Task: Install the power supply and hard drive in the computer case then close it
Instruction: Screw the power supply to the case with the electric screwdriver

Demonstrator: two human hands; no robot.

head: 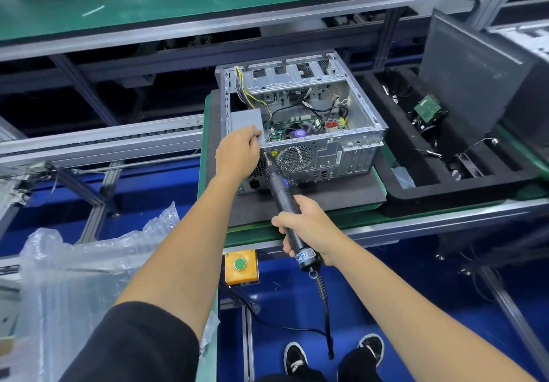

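On the bench (312, 200), open computer case (300, 114) lies on its side on a dark mat, rear panel toward the person. Power supply (245, 118) sits in the near-left corner of the case. Left hand (237, 151) rests on it, fingers curled over its near edge, holding it down. Right hand (306, 228) wraps fully round an electric screwdriver (282, 197); bit tip is at the rear panel just beside the fan grille (294, 158). Screw itself too small to make out.

Judged step: fastening the supply to the rear panel. To do it well: keep the supply pushed flush against the panel so holes line up, hold the driver square to the screw, press lightly before triggering.

Hard drive (427, 111) appears to wait in the black foam tray (395, 191) at right, well apart from the case. Side panel not yet on.
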